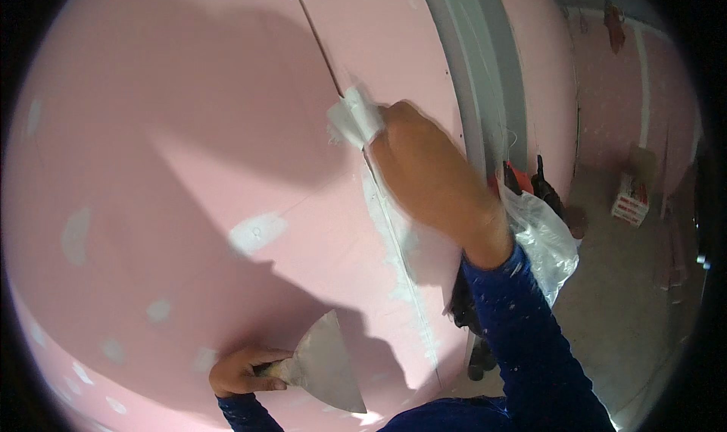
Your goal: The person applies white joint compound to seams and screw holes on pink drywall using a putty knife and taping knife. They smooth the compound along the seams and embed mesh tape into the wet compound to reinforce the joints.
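Observation:
My right hand (pixel 413 148) is closed on a small putty knife (pixel 357 119), whose blurred blade looks smeared with white compound. Its blade lies against the pink wall board (pixel 189 76), across the narrow seam (pixel 318 38). Below the blade, that seam carries an uneven band of white compound (pixel 401 250). Low in the view, my left hand (pixel 244 371) grips the handle of a wide putty knife (pixel 327 368). The broad, flared blade points right and stands off the board, as far as I can tell.
Several dried white patches (pixel 259 233) dot the board. A grey metal profile (pixel 485 68) runs along the board's right side. A clear plastic bag (pixel 541 239) hangs beside my right forearm. Farther right, a white and red box (pixel 630 201) stands on the grey floor (pixel 598 303).

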A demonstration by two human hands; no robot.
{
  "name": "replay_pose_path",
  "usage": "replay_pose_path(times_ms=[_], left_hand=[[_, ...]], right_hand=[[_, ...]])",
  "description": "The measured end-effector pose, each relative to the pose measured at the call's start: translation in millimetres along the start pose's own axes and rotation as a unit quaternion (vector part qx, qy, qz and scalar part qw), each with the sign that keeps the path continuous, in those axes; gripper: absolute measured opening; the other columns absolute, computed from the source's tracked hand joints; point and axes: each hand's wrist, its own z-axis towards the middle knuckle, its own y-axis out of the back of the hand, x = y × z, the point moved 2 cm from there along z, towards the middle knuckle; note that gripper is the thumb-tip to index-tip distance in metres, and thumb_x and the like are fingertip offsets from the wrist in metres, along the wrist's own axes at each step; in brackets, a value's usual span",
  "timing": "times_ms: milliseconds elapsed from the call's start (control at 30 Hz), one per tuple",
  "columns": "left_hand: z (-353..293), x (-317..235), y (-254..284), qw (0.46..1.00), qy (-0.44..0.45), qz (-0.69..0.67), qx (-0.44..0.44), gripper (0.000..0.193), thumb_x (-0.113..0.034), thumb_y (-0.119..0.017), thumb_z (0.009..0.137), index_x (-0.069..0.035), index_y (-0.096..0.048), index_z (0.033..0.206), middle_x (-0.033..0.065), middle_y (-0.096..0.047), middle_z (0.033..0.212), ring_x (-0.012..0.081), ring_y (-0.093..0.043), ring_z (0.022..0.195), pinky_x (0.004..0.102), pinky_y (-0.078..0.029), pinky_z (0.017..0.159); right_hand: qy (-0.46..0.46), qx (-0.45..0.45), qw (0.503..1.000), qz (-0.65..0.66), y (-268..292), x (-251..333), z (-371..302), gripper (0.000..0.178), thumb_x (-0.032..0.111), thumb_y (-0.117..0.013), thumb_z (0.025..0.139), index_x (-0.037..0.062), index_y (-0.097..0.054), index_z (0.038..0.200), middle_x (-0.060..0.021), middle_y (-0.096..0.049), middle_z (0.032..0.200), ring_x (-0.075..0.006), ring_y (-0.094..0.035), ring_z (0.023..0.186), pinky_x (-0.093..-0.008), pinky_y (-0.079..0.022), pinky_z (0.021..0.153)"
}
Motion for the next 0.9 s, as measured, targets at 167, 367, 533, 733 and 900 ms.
replay_pose_path(times_ms=[167, 367, 533, 733, 900], left_hand=[[-1.1, 2.6, -0.5, 0.999, -0.014, 0.043, -0.018, 0.058, -0.015, -0.083, 0.084, 0.009, -0.059, 0.131, 0.0177, -0.069, 0.118, 0.0191, -0.065, 0.103, 0.0281, -0.049, 0.091], [-1.7, 6.7, 2.2, 1.0, -0.004, -0.014, 0.003, 0.059, -0.016, -0.083, 0.084, 0.008, -0.059, 0.132, 0.0181, -0.07, 0.117, 0.0207, -0.066, 0.101, 0.0286, -0.049, 0.091], [0.0, 7.3, 3.1, 0.997, -0.057, 0.054, 0.005, 0.057, -0.011, -0.081, 0.085, 0.011, -0.057, 0.133, 0.0154, -0.071, 0.114, 0.0179, -0.066, 0.099, 0.0296, -0.051, 0.087], [-3.9, 8.0, 3.0, 0.998, -0.01, 0.061, 0.007, 0.056, -0.015, -0.082, 0.085, 0.01, -0.06, 0.13, 0.0182, -0.071, 0.112, 0.0198, -0.067, 0.099, 0.0298, -0.051, 0.087], [-1.6, 6.1, 2.2, 0.999, -0.032, 0.036, 0.021, 0.054, -0.014, -0.082, 0.086, 0.009, -0.061, 0.13, 0.0181, -0.072, 0.11, 0.0198, -0.067, 0.097, 0.0297, -0.051, 0.087]], right_hand=[[-0.143, 0.013, 0.989, 0.041, -18.0, -8.5, 24.1, 0.027, 0.011, -0.054, 0.094, -0.0118, -0.061, 0.105, -0.0274, -0.062, 0.1, -0.0371, -0.067, 0.087, -0.0438, -0.058, 0.078], [-0.123, -0.002, 0.985, 0.119, -38.9, 53.7, 15.6, 0.029, 0.01, -0.054, 0.097, -0.0115, -0.06, 0.115, -0.0286, -0.065, 0.099, -0.0421, -0.068, 0.088, -0.0466, -0.056, 0.083], [-0.184, 0.002, 0.963, 0.198, -4.0, 2.0, -6.0, 0.028, 0.013, -0.05, 0.097, -0.0118, -0.059, 0.106, -0.0325, -0.064, 0.093, -0.0474, -0.066, 0.089, -0.0493, -0.053, 0.08], [-0.185, 0.06, 0.981, -0.001, -55.2, 43.7, 12.1, 0.039, 0.008, -0.059, 0.092, -0.0187, -0.054, 0.12, -0.0345, -0.054, 0.121, -0.041, -0.061, 0.106, -0.0426, -0.059, 0.081], [-0.081, 0.051, 0.994, 0.057, -47.7, 70.9, -9.9, 0.048, 0.002, -0.06, 0.089, -0.0246, -0.048, 0.127, -0.0339, -0.056, 0.113, -0.0382, -0.061, 0.102, -0.0388, -0.059, 0.081]])
